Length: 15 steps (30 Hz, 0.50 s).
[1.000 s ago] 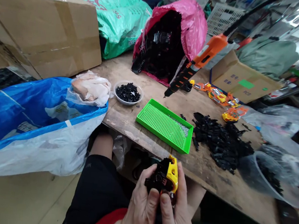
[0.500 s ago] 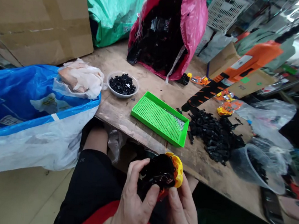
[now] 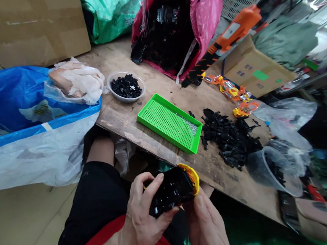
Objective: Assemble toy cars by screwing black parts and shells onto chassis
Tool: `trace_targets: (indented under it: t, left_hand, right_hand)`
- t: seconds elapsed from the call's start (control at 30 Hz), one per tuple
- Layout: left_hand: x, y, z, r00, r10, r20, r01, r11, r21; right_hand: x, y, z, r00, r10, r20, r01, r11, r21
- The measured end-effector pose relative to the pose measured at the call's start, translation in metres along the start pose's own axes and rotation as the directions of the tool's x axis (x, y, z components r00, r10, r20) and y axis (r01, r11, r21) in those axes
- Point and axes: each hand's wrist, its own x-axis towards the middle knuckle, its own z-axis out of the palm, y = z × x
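Observation:
Over my lap, my left hand [image 3: 145,215] grips a black plastic part [image 3: 171,192], its thumb and fingers around the left side. A yellow shell piece [image 3: 189,176] is joined to the part's upper right end. My right hand [image 3: 209,226] has its fingers pressed to that right end, below the yellow piece. Just beyond, a green perforated tray [image 3: 162,132] with small silvery pieces at its right end lies on the table [image 3: 118,125]. An orange-and-black electric screwdriver [image 3: 222,42] hangs in front of the pink sack.
A pink sack [image 3: 203,15] of black parts lies open at the back. Left are a bowl [image 3: 124,99] of black pieces and a blue-lined bag [image 3: 12,101]. A black pile [image 3: 229,138], orange parts [image 3: 244,108] and a clear tub [image 3: 267,169] are right.
The black part has turned in my hands, showing a different face. The hanging screwdriver has swung up and left, away from the black pile. My view has shifted a little.

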Motion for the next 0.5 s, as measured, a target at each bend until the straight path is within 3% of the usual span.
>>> trace_targets:
  t: [0.17,0.5]
  left_hand:
    - [-0.001,0.001,0.003,0.995,0.1,-0.022,-0.096,0.986,0.134]
    - [-0.007,-0.005,0.006,0.998,0.066,-0.007,-0.064,0.987,0.149]
  right_hand:
    - [0.003,-0.009,-0.005,0.999,0.037,-0.013,-0.037,0.999,-0.022]
    - [0.0,-0.022,0.008,0.999,-0.002,0.033,0.006,0.993,-0.122]
